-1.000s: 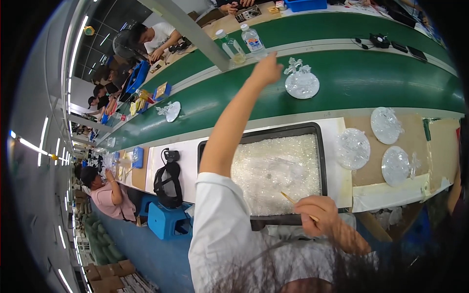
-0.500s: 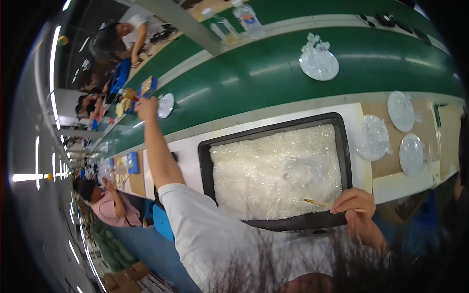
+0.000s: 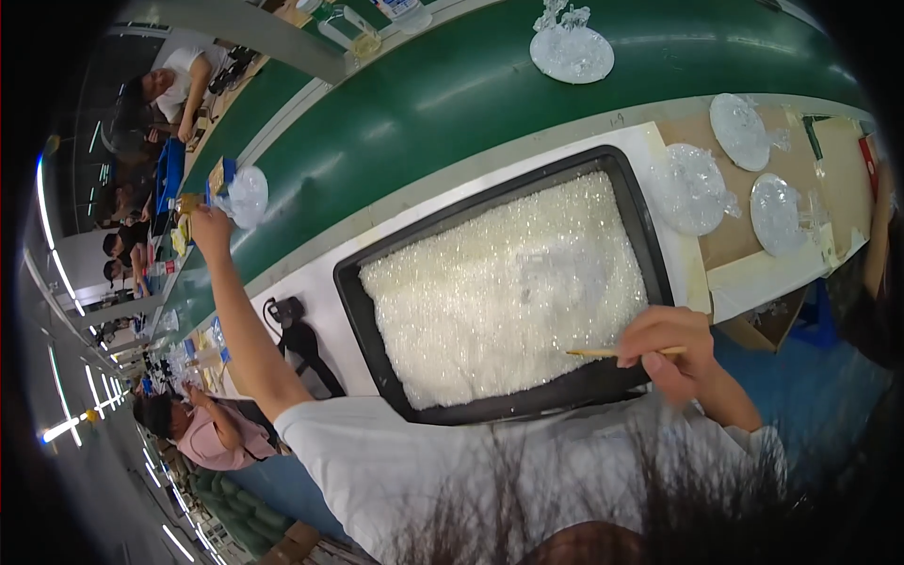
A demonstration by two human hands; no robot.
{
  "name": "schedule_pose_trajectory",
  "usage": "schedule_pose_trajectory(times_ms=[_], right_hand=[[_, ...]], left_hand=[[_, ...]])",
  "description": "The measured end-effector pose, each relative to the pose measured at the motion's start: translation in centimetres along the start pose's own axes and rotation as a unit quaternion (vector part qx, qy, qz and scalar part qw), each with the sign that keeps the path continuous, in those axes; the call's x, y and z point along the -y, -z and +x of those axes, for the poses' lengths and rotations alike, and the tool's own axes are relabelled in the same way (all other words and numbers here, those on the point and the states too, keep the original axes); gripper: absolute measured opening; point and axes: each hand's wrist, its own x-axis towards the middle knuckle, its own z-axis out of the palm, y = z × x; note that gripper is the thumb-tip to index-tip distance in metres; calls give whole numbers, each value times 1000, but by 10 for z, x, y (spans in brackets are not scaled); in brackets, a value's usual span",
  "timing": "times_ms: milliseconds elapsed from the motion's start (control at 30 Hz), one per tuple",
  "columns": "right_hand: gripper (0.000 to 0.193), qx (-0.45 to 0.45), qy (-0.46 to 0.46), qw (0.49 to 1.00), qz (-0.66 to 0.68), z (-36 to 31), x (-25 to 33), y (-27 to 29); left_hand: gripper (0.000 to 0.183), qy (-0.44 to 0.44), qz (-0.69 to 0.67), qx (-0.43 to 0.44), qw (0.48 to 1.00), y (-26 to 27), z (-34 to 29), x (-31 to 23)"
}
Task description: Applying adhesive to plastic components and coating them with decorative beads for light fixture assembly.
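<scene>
My right hand (image 3: 667, 350) is closed round a slim wooden-handled brush (image 3: 591, 352), whose tip points left over a black tray (image 3: 633, 202). Small, glittering clear-white granules (image 3: 461, 330) fill the tray. A clear piece (image 3: 544, 266) lies partly sunk in them, its shape hard to make out. Far to the left, my left arm is stretched out over the green table. My left hand (image 3: 209, 229) is beside a clear disc-shaped piece (image 3: 248, 198) and near a small blue box (image 3: 224, 175). Its fingers are too small and covered to read.
Three clear discs with raised ornaments, one of them here (image 3: 695, 190), lie on a brown board right of the tray. Another disc (image 3: 572, 54) sits on the green table (image 3: 433, 122). A black strapped device (image 3: 299, 334) lies left of the tray. Co-workers sit at left.
The view has turned and shifted, so the tray and discs sit higher in the picture. My right hand still holds the brush over the granules. My left arm stays stretched out left.
</scene>
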Motion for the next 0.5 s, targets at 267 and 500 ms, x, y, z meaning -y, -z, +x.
schedule_pose_trajectory(times_ms=[267,500], right_hand=[[18,161,51,980,-109,14,13,-11],[20,264,103,955,-93,20,2,-28]], left_hand=[[32,-161,-162,-8,973,258,-146,-148],[43,-360,-83,18,929,283,-270,-215]])
